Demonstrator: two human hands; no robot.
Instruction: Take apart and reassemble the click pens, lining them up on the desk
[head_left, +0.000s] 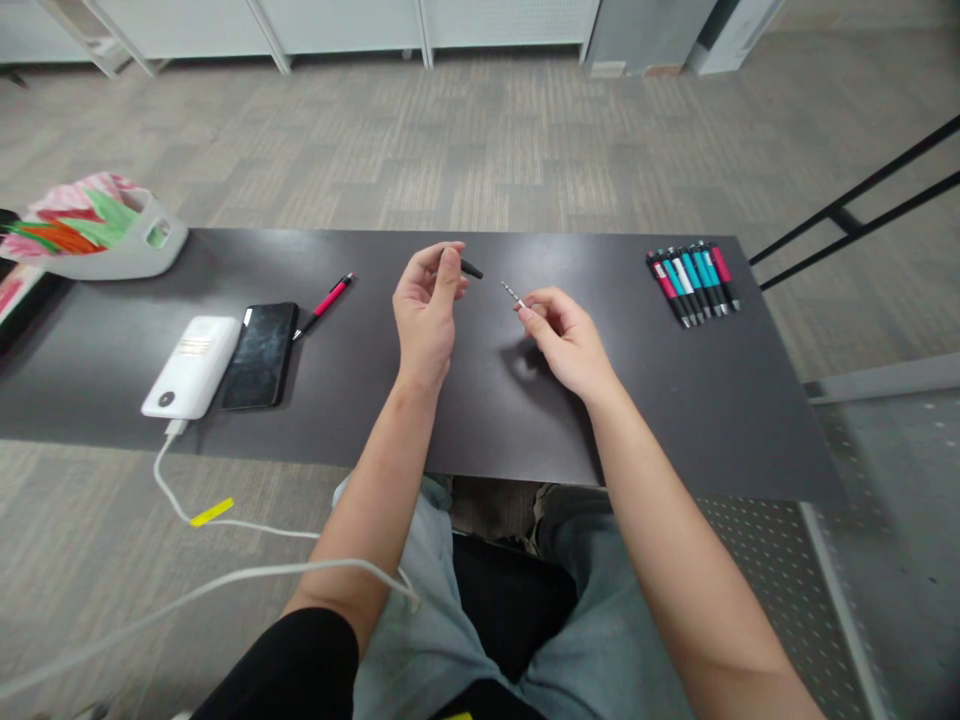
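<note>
My left hand [429, 305] is above the middle of the dark table, its thumb and fingers closed on a slim black pen part [472, 269] whose end points right. Across a small gap, my right hand [562, 335] pinches a thin silver-and-dark banded piece [513, 294], tip pointing up and left toward the black part. The two pieces are apart. What kind of piece the banded one is, I cannot make out. Most of the black part is hidden in my left fingers.
Several pens [694, 283] lie side by side at the right. Left of my hands are a red pen [327, 305], a black phone [260, 355] and a white power bank [193, 367] with a white cable [262, 572]. A white basket [154, 240] holds colourful packaging at the far left.
</note>
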